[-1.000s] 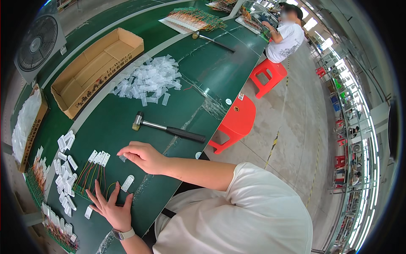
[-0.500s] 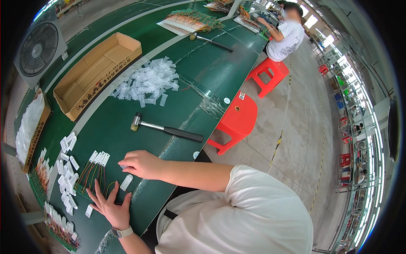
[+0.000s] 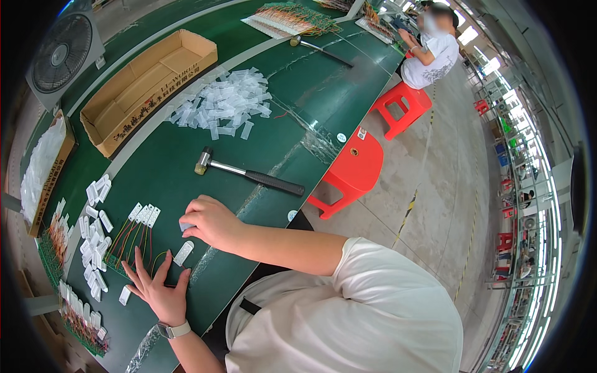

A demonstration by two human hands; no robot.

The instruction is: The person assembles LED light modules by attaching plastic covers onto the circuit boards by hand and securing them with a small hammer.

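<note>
My left hand (image 3: 164, 299) lies on the green tabletop with its fingers spread, fingertips over thin wires. Those red, yellow and green wires lead to a row of small white modules (image 3: 144, 215). A white rounded housing (image 3: 183, 253) rests just right of the left fingertips, and another small white piece (image 3: 125, 295) touches or nearly touches that hand's left side. Above the housing, my right hand (image 3: 212, 222) pinches a small translucent plastic piece (image 3: 186, 227) between thumb and fingers. To the left, a loose heap of white housings (image 3: 94, 248) lies beside the wires.
A black-handled hammer (image 3: 249, 176) lies beyond my right hand. Farther back are a pile of clear plastic pieces (image 3: 227, 99), a cardboard box (image 3: 149, 96) and a second hammer (image 3: 320, 51). A fan (image 3: 60, 56) stands far left. Red stools (image 3: 357, 168) and a seated co-worker (image 3: 429, 59) are at right.
The whole view has shifted slightly, with the tabletop things sitting higher in the picture. The plastic piece in my right hand shows more plainly. Both hands keep nearly the same places on the table.
</note>
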